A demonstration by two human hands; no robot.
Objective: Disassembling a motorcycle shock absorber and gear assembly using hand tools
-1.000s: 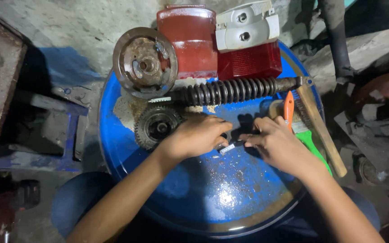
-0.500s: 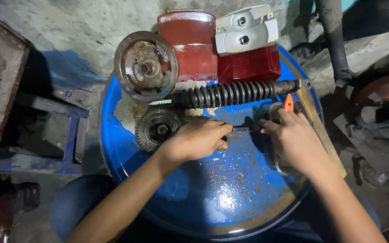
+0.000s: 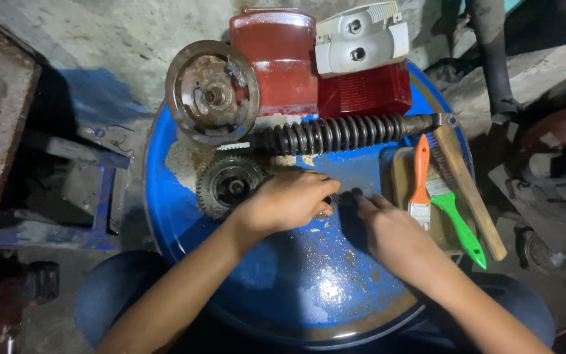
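Small dark metal part (image 3: 335,196) sits mid-drum on the round blue metal drum top (image 3: 283,288), pinched between both hands, mostly hidden. Far side: black coil spring shock absorber (image 3: 335,134), rusty round brake plate (image 3: 211,92), red housing (image 3: 276,59), white-and-red tail lamp (image 3: 361,65). Toothed steel sprocket (image 3: 230,187) just left of left hand. Right: orange-handled brush (image 3: 420,174), green-handled brush (image 3: 456,219), wooden stick (image 3: 470,190). Left hand (image 3: 289,200) curled closed over the part; right hand (image 3: 391,229) fingers together, tips touching it.
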